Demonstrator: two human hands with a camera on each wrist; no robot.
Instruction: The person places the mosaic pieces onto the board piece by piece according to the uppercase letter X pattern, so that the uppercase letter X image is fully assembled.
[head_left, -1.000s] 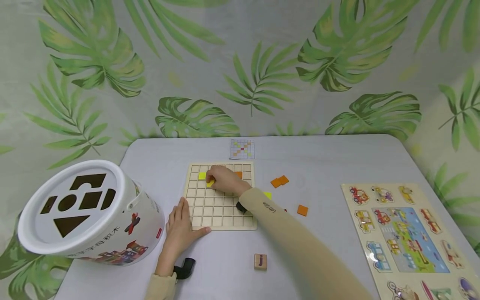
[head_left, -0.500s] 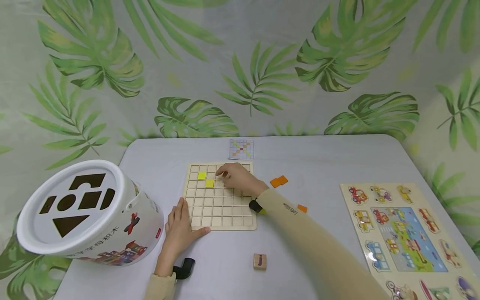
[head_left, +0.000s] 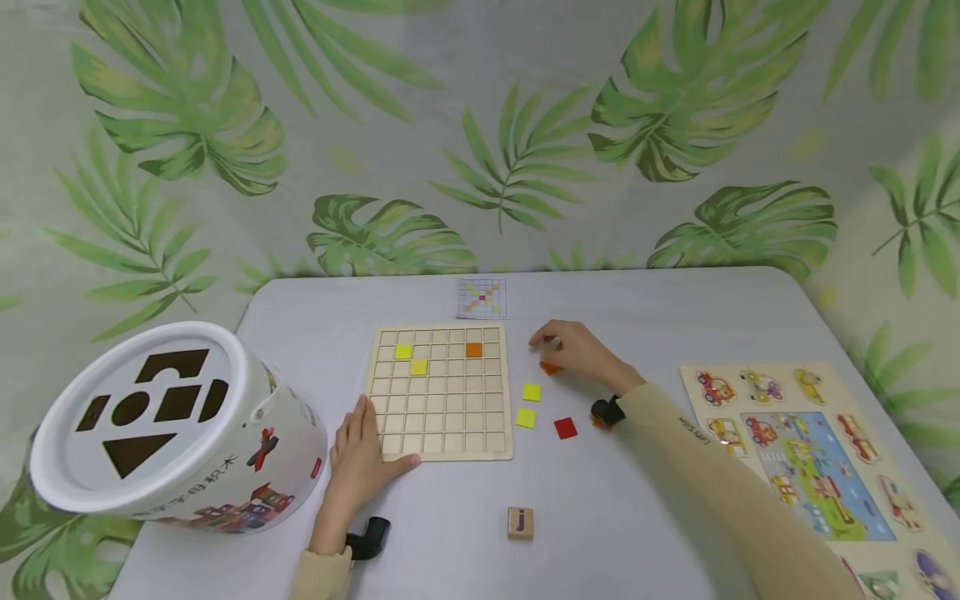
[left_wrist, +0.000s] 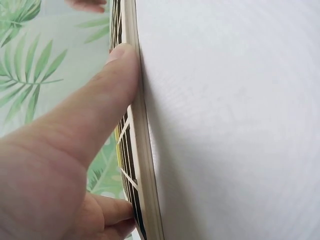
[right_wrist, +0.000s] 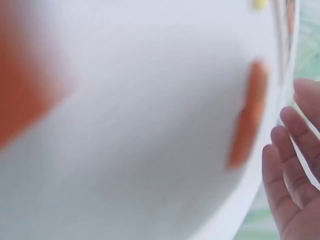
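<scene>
Toward the bench's far edge, right hand hovering loosely uncurled over an orange tile, left hand pressing flat the grid board, three tiles seated, two yellow tiles and a red tile unplaced.

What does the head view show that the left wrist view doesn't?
Only the head view shows the bucket, pattern card, loose tiles, letter block, vehicle puzzle and the right hand over an orange tile. Only the left wrist view shows the thumb lying along the board's edge. Both show the left hand against the grid board.
</scene>
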